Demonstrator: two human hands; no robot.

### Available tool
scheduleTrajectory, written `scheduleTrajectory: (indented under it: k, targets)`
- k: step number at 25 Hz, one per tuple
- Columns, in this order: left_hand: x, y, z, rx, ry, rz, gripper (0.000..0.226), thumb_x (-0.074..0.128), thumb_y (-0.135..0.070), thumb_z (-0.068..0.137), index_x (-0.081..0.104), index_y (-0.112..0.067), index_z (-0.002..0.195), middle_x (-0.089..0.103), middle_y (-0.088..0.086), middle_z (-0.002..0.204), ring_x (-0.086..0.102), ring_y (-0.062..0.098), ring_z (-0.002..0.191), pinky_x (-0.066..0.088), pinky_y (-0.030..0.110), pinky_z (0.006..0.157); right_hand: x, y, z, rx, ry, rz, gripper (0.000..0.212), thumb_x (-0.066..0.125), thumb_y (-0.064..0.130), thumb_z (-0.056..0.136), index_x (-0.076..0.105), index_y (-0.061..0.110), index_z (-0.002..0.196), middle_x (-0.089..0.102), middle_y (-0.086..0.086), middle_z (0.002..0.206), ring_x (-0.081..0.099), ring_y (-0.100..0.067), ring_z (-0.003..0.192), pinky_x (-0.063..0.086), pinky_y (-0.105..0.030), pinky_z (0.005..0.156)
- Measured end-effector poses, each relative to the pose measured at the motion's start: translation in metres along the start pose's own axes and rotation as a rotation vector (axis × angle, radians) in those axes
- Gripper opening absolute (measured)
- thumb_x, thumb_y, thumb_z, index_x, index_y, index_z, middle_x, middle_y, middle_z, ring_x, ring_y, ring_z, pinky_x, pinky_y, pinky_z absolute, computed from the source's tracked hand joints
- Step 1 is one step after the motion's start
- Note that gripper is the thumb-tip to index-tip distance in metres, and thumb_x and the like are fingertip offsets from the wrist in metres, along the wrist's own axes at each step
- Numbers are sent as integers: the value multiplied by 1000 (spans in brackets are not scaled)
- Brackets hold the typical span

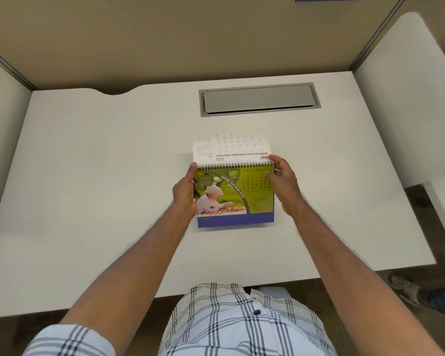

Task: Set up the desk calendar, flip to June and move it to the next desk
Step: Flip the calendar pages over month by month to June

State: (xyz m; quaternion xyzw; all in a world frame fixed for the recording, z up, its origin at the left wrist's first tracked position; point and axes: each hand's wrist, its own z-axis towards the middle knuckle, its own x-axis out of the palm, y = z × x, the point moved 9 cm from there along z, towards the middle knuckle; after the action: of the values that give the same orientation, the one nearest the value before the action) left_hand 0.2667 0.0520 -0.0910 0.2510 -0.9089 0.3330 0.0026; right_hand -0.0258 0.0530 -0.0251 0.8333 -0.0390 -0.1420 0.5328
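Note:
The desk calendar (235,195) stands upright on its blue base in the middle of the white desk (88,176). Its front page is green and reads MAY 2026, with a photo of a child. A white page (229,147) hangs over the black spiral binding toward the far side, showing an upside-down MAY grid. My left hand (184,192) grips the calendar's left edge. My right hand (283,178) is at the top right corner, with fingers on the edge of the pages near the spiral.
A grey cable hatch (258,98) is set into the desk behind the calendar. Beige partition walls (165,34) close the desk at the back and left. A second white desk (409,98) adjoins on the right. The desk's front edge is near my checked shirt.

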Motion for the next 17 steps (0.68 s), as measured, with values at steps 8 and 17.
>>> scheduleTrajectory:
  k: [8,17]
  targets:
    - [0,-1,-1,25,6,19,50,79,-53,79,74,-15,111,80,8,104,74,21,86,61,39,84,-11,-18,12,26,-24,-96,19,64,18,100,63,16,119,66,-4,124,69,-21,104,50,-20,70]
    - [1,-8,-4,114,103,201,38,59,-32,101,59,-32,139,70,0,130,61,26,123,44,53,107,-9,-23,11,26,-22,-50,17,58,16,102,58,20,119,68,-2,99,68,-11,85,52,-16,63]
